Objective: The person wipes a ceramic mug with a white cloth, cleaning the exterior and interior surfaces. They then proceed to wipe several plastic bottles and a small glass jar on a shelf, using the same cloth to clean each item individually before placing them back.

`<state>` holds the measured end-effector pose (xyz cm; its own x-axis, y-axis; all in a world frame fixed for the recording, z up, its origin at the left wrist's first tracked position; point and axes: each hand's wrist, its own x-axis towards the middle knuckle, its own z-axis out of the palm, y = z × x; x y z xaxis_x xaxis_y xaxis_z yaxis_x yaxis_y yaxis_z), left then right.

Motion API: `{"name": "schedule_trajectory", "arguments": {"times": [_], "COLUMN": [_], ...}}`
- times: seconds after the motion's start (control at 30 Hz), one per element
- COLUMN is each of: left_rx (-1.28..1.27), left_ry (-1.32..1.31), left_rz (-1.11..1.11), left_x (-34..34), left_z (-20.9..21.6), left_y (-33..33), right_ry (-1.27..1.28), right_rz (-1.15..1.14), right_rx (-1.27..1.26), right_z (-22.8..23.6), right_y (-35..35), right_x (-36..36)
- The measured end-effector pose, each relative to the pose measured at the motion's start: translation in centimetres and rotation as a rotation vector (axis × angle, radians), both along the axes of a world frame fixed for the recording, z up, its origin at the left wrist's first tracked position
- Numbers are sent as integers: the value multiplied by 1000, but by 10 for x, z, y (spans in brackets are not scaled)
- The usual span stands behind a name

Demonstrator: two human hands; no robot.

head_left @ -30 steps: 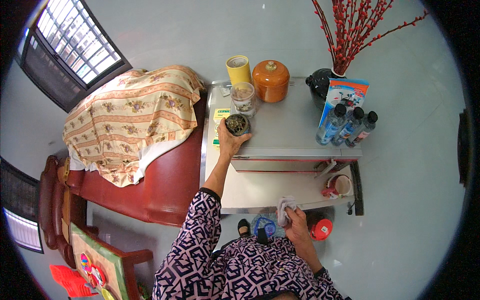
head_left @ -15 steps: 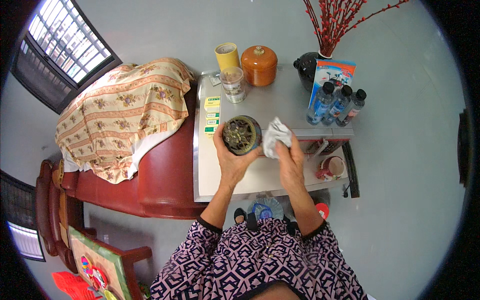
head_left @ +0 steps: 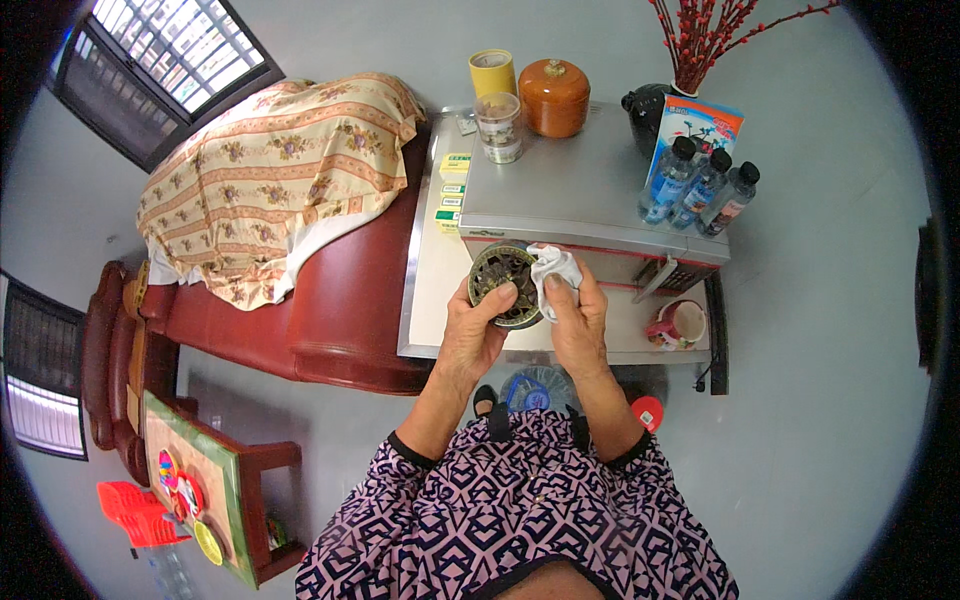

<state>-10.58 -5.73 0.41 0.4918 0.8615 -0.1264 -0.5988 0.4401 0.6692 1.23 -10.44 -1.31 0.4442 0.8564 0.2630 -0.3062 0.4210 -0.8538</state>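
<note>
My left hand [head_left: 472,330] is closed on a round, dark pot [head_left: 494,270] with a greenish patterned rim and what looks like openwork on top. Its thumb lies over the top of the pot, and the fingers are partly hidden beneath. In my right hand [head_left: 580,325] is a crumpled white cloth [head_left: 553,266], pinched under the thumb and pressed against the pot's right side. Both hands hover in front of a silver box-shaped appliance [head_left: 560,200] with a handle on its front.
On the appliance stand a clear plastic jar [head_left: 499,128], a yellow canister [head_left: 492,75], a brown lidded pot [head_left: 553,98], a black vase [head_left: 645,115] and three bottles [head_left: 697,192]. Small boxes [head_left: 451,195] lie left; a red mug [head_left: 677,325] sits right. A red sofa [head_left: 340,300] is beside the table.
The cloth has moved from just beside the pot onto its right side. My left thumb has shifted over the pot's top. The whole view has shifted, with the table appearing higher and further right.
</note>
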Motion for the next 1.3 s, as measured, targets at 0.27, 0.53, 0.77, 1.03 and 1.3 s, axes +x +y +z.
{"name": "schedule_trajectory", "arguments": {"times": [0.27, 0.53, 0.77, 1.03, 1.3], "left_rx": [190, 445, 512, 659, 696], "left_ry": [114, 337, 410, 552, 541], "left_rz": [32, 46, -23, -9, -20], "left_x": [-8, -16, -15, -18, -22], "left_z": [-1, 20, 21, 14, 0], "left_y": [-17, -18, -17, -16, -14], "right_ry": [-389, -644, 206, -725, -1311], "right_rz": [-60, -73, 171, -11, -119], "right_rx": [-68, -16, -159, -55, 119], "right_z": [26, 45, 34, 61, 75], "right_y": [-7, -7, 7, -3, -6], "right_x": [9, 11, 28, 8, -16]}}
